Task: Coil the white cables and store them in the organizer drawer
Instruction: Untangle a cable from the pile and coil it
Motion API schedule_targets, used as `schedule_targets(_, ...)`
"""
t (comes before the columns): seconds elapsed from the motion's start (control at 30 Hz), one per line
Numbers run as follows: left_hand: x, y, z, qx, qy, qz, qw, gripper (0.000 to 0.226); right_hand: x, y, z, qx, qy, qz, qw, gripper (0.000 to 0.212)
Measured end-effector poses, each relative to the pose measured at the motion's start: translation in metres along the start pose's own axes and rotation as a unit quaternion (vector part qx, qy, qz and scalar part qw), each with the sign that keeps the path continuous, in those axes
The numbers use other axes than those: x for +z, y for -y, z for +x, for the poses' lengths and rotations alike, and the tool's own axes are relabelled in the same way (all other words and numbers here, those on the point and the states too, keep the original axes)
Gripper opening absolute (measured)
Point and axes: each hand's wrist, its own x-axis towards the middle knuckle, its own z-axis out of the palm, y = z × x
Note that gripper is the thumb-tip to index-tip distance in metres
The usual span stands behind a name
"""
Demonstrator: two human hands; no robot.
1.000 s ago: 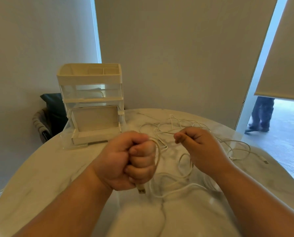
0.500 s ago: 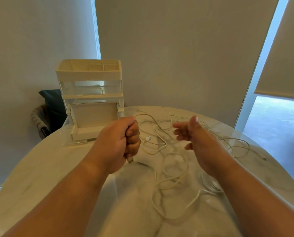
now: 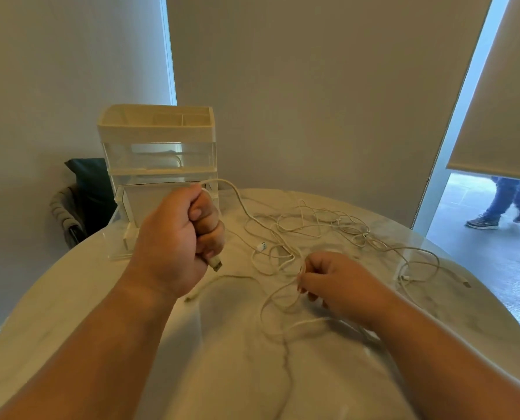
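Head view: the white cables (image 3: 310, 225) sprawl tangled across the table's (image 3: 71, 298) far right, so a hard pull could cinch knots or drag plugs over the edge. The left hand (image 3: 177, 237) fists one cable, its USB plug (image 3: 215, 263) slanting down toward the near edge. The right hand (image 3: 340, 283) pinches a loop.

A round marble-patterned table (image 3: 71, 298) is set before pale, plain walls (image 3: 313, 86). A narrow bright window strip (image 3: 169, 50) is seen upper left. At right, a beige roller blind (image 3: 501, 101) is part lowered, with daylight let in beneath. Grey floor (image 3: 501, 268) and a person's legs (image 3: 507, 201) in jeans are shown beyond. A woven chair (image 3: 65, 213) with a dark cushion (image 3: 86, 180) is placed behind the table, left.
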Motion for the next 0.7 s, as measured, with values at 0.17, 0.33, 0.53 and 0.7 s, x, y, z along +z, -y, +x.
schedule_targets(0.17,-0.011,-0.007,0.006,0.019,-0.039,-0.022,0.999,0.054,-0.014,-0.002,0.009,-0.001,-0.048,0.239,0.970,0.013)
schedule_targets(0.33,-0.016,-0.007,0.009,0.027,-0.091,-0.003,0.996,0.052,-0.025,-0.008,0.021,-0.058,-0.067,0.420,0.903,0.017)
schedule_targets(0.53,-0.023,-0.002,0.009,0.076,-0.082,0.183,0.977,0.046,-0.034,-0.011,0.027,-0.118,-0.122,0.467,0.868,0.029)
schedule_targets(0.7,-0.011,0.007,0.000,0.085,-0.049,0.299,0.949,0.042,-0.042,-0.015,0.028,-0.137,-0.220,0.329,0.908,0.019)
